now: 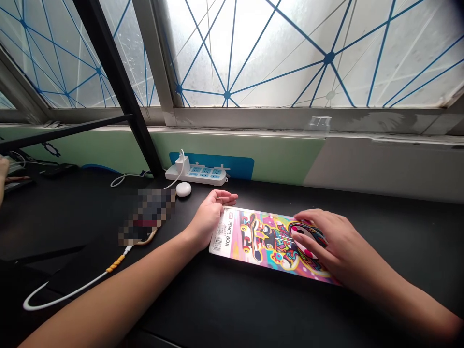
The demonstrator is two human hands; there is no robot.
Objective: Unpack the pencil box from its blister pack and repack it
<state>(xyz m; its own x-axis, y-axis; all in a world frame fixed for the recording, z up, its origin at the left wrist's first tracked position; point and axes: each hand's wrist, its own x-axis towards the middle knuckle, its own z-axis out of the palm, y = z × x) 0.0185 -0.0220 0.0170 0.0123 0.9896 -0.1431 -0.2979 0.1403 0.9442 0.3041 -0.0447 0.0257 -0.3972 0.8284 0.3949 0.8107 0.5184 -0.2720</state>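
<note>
A flat, colourful pencil box (266,238) lies on the black desk, its printed label end pointing left. The cover shows a cartoon figure with a skateboard. My left hand (211,215) is at the box's left end, thumb side against the far left corner and fingers curled past it. Over the right end, my right hand (331,241) grips the box, with fingers by the far edge and thumb across the cover. That hand hides the right end of the box.
A phone-like device (148,215), blurred out, has a white cable (72,291) plugged in. Behind it are a round white case (183,189) and a white power strip (206,174) with a charger. A black metal post (119,82) slants at left. Another person's hand (3,174) shows at the left edge.
</note>
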